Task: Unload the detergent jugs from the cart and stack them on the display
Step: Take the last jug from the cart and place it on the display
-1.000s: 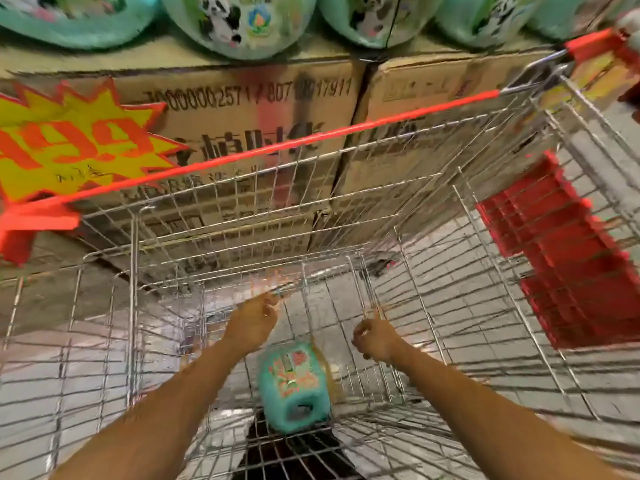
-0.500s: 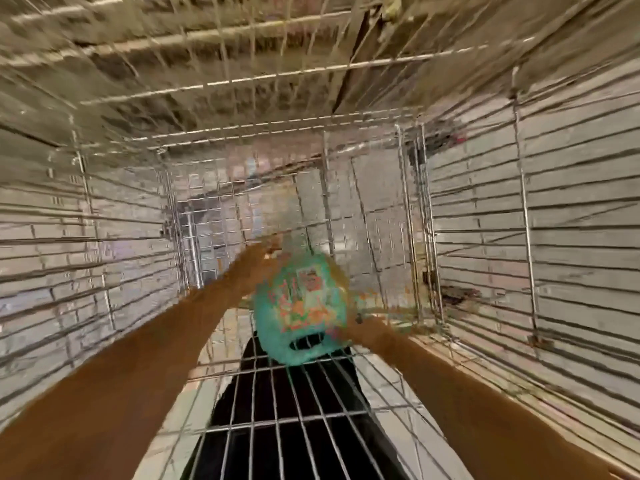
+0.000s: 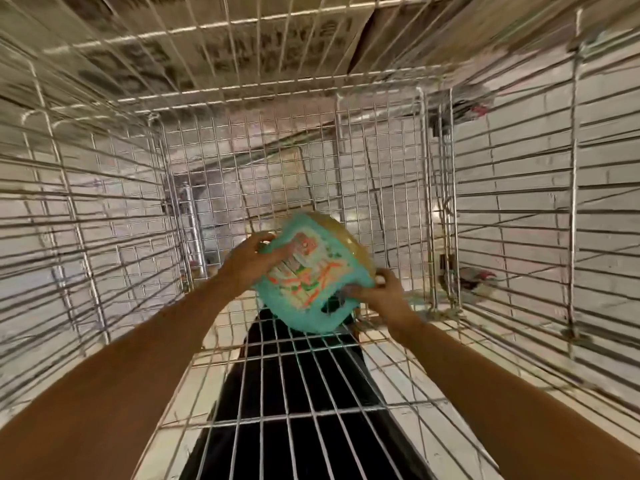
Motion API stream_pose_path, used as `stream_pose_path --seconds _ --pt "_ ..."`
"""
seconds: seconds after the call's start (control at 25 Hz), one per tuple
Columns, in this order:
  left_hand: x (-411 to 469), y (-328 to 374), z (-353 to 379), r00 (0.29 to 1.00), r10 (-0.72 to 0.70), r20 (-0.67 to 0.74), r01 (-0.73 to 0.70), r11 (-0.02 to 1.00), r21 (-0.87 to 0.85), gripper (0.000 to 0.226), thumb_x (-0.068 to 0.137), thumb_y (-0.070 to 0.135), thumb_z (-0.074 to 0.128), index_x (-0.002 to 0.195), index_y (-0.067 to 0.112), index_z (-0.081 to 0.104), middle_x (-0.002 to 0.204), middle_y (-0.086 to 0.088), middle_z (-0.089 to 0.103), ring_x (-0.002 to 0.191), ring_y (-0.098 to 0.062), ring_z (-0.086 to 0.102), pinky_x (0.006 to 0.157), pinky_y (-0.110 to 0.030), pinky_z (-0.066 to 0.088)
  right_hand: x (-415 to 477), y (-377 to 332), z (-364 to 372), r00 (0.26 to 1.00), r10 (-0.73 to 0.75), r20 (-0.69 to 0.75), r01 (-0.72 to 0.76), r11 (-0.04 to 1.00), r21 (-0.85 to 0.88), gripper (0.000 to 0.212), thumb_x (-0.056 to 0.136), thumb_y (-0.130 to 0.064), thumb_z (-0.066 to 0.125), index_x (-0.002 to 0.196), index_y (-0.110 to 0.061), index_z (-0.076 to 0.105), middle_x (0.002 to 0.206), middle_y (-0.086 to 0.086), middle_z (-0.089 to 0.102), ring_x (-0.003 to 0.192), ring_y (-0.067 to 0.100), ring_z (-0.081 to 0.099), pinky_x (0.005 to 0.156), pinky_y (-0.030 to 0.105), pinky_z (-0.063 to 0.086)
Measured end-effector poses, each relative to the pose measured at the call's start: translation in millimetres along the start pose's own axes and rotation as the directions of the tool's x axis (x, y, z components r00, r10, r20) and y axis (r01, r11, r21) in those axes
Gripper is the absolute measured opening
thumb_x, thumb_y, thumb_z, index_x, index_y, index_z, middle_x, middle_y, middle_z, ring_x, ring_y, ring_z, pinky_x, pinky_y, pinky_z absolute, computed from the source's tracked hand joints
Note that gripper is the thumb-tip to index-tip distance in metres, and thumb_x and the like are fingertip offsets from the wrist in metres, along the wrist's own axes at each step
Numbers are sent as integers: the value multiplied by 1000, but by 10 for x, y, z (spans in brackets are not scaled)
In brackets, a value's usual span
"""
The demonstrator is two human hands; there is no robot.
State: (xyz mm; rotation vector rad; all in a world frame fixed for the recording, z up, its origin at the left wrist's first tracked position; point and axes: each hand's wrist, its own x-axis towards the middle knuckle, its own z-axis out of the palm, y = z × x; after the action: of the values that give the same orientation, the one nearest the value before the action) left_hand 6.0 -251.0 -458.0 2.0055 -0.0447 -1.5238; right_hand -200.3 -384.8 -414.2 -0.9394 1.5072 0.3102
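1. the fingers (image 3: 277, 252) of the left hand (image 3: 249, 263) are bent over the top left edge of the detergent jug (image 3: 311, 275); they press on its label and grip it; the thumb goes round the far side of that edge.
2. the fingers of the right hand (image 3: 379, 294) curl tight on the lower right side of the jug, by its handle hole; one fingertip shows at the right edge; this hand grips the jug too.
3. the jug is teal with a picture label in orange and white; a yellow-brown part shows along its top right side; it is tilted, with the handle hole facing down and toward the person; the picture is blurry, so the words on the label cannot be read.
4. the jug is held between both hands, deep in the cart (image 3: 519, 237), close to the far end wall and about midway between the left and right walls; i cannot tell if it touches the wire floor.
5. both bare arms reach in from the near corners, the left arm (image 3: 121, 382) from the near left and the right arm (image 3: 502, 389) from the near right.
6. something dark (image 3: 294, 393) shows through the wire floor under the jug and down the middle.
7. cardboard boxes (image 3: 277, 39) with dark print stand past the far wall of the cart, seen through the wires at the top.
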Motion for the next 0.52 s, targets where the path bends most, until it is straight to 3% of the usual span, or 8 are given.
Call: stream_pose_path --seconds 0.04,0.12,0.28,0.4,0.52 --pt "-19 -16 -13 1000 -17 -18 16 997 -80 53 65 51 81 107 24 64 94 3 70 87 -18 69 73 -27 55 78 -112 18 999 -20 -29 22 998 64 58 69 3 80 116 -10 49 104 8 65 78 16 67 61 31 57" --pt "-49 -23 6 1000 -2 -22 -3 982 -189 52 67 52 74 107 20 64 93 4 74 92 -19 70 75 -29 56 189 -321 63 997 -60 -56 67 988 136 52 73 3 76 116 -11 49 103 10 64 84 22 64 74 37 54" --pt "-77 39 179 1000 5 3 -4 953 -304 73 72 57 63 124 7 58 113 -6 71 90 -11 70 69 -22 54 325 -456 155 994 -60 -90 72 988 134 10 87 -13 66 83 -12 58 74 3 59 71 19 55 70 30 45" --pt "-112 130 247 999 14 30 -2 930 -367 66 71 53 61 118 8 62 92 3 77 75 -4 72 53 -14 53 349 -434 212 992 -98 -79 105 990 92 11 91 -13 61 81 -9 56 71 3 53 70 19 50 72 32 42" --pt "-246 204 286 1000 -4 9 8 908 -420 56 70 54 63 111 15 66 85 9 77 73 -5 73 53 -16 53 252 -454 212 992 -96 -83 104 990 96 15 93 -17 59 80 -14 54 71 -2 51 66 13 48 62 27 39"
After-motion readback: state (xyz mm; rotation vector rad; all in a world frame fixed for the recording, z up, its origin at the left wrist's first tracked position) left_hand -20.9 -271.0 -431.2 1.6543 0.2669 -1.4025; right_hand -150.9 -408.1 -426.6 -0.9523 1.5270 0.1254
